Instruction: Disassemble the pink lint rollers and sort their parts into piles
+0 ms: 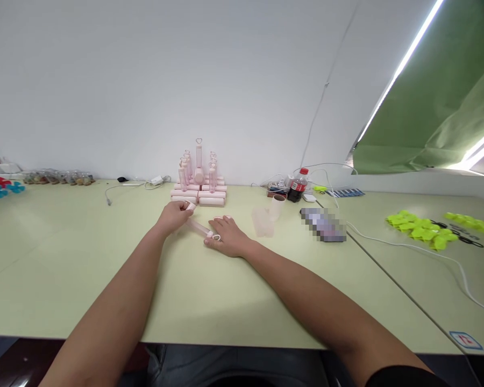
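A slim pink tube with a ring-shaped end (pixel 201 229) lies slanted between my two hands on the pale green table (pixel 84 269). My left hand (pixel 174 216) is closed around the tube's upper end. My right hand (pixel 226 236) rests on the table with its fingers pinched on the lower, ring end. Just behind the hands is a stack of pink rollers and upright pink tubes (pixel 199 183), one topped with a heart shape.
Clear plastic cups (pixel 263 221) and a brown tape roll (pixel 277 204) sit right of my hands, with a cola bottle (pixel 297 185) and cables behind. Yellow-green clips (pixel 421 228) lie far right. Small bags (pixel 58 177) and blue-red pieces (pixel 0 188) line the left wall.
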`<state>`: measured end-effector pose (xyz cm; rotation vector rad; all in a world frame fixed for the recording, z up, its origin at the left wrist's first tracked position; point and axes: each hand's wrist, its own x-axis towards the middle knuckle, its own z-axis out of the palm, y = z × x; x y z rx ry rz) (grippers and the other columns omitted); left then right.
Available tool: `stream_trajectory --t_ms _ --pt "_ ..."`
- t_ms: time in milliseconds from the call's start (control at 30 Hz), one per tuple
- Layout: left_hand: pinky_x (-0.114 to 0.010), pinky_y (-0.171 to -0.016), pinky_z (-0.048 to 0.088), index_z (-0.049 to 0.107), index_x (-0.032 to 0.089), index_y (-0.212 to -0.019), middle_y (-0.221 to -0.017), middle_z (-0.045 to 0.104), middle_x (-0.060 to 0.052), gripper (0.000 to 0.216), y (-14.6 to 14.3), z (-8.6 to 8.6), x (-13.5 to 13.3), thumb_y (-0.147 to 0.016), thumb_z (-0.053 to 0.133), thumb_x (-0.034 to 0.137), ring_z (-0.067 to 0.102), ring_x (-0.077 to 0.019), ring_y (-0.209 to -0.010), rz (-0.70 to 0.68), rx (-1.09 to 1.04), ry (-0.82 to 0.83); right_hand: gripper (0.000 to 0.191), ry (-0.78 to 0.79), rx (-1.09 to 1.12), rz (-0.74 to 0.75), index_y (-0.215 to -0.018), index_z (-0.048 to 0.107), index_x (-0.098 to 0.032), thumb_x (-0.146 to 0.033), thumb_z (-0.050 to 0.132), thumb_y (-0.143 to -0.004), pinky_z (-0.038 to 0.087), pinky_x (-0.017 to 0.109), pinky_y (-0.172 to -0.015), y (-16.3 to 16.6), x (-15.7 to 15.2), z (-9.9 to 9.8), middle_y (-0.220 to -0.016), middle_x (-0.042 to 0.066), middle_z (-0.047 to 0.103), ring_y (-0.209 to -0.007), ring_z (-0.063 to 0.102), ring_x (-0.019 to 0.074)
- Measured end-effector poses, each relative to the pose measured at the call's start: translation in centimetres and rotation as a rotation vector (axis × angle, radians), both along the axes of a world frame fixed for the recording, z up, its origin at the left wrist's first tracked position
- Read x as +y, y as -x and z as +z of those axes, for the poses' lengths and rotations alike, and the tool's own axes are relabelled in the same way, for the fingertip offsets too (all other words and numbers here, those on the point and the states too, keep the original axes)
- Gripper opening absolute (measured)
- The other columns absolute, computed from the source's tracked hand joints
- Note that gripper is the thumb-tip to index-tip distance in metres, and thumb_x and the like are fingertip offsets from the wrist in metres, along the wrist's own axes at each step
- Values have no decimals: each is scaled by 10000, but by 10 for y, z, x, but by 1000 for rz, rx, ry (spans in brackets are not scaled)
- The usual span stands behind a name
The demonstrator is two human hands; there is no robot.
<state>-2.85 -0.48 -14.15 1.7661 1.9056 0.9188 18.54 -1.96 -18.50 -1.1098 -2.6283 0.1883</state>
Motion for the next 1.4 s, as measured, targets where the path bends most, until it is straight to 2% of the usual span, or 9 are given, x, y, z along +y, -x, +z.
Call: stream_trajectory --t_ms 233,467,600,667,733,867,1000,1200,1400 --pt "-230 -541 349 524 192 -637 -606 554 37 143 -1 -4 2 -700 551 318 482 -122 -561 -33 -7 5 742 2 -41 -237 -1250 521 -123 -737 361 -864 249 504 -1031 1 -2 2 -1265 200 526 -1206 406 377" --pt "-224 -525 341 548 193 -690 -622 556 33 160 -3 -2 0 -715 570 350 486 -126 -569 -59 -7 17 719 23 -10 -237 -1269 509 -157 -735 374 -863 253 487 -1036 -3 -1 1 -1240 171 553 -1202 427 352" --pt "-220 -511 326 522 193 -673 -595 515 42 180 -4 0 -3 -719 583 355 449 -112 -543 -106 -56 30 753 39 25 -241 -1385 429 -141 -698 392 -879 228 494 -1063 -2 -3 4 -1369 177 490 -1313 337 378" --pt "-218 -500 315 489 192 -644 -575 474 50 224 -6 0 -4 -718 595 374 415 -99 -523 -165 -122 31 728 -4 30 -246 -1407 407 -144 -648 443 -883 219 498 -1073 -1 -8 9 -1422 177 451 -1352 294 381" --pt "-217 -486 317 468 192 -630 -566 442 57 275 -11 1 -6 -709 619 408 394 -89 -506 -245 -210 49 577 -50 18 -238 -1351 459 -154 -522 490 -906 280 468 -1035 0 -15 14 -1344 176 527 -1288 399 346" --pt "-237 -515 427 526 182 -684 -648 517 26 341 -26 11 -15 -692 669 491 488 -107 -569 -377 -382 87 235 -33 -2 -240 -1102 572 -187 -314 450 -946 413 342 -754 -14 -34 20 -975 102 683 -888 623 244" --pt "-272 -554 505 567 179 -737 -750 579 -9 356 -41 20 -28 -680 719 496 575 -149 -685 -503 -581 111 169 -20 164 -272 -1060 540 -199 -284 498 -920 387 288 -654 -44 -55 18 -914 52 674 -781 612 195" --pt "-227 -541 405 638 180 -1022 -756 650 -38 378 -58 14 -42 -810 659 492 551 -116 -616 -887 -601 454 70 61 298 -236 -896 531 -206 -263 564 -872 345 264 -609 -69 -66 12 -757 0 605 -675 537 161" --pt "-240 -592 394 647 166 -995 -741 627 -22 374 -63 6 -42 -781 703 468 532 -117 -627 -948 -653 498 147 165 269 -158 -789 498 -205 -294 578 -874 317 252 -584 -74 -61 14 -704 -20 564 -627 491 135"
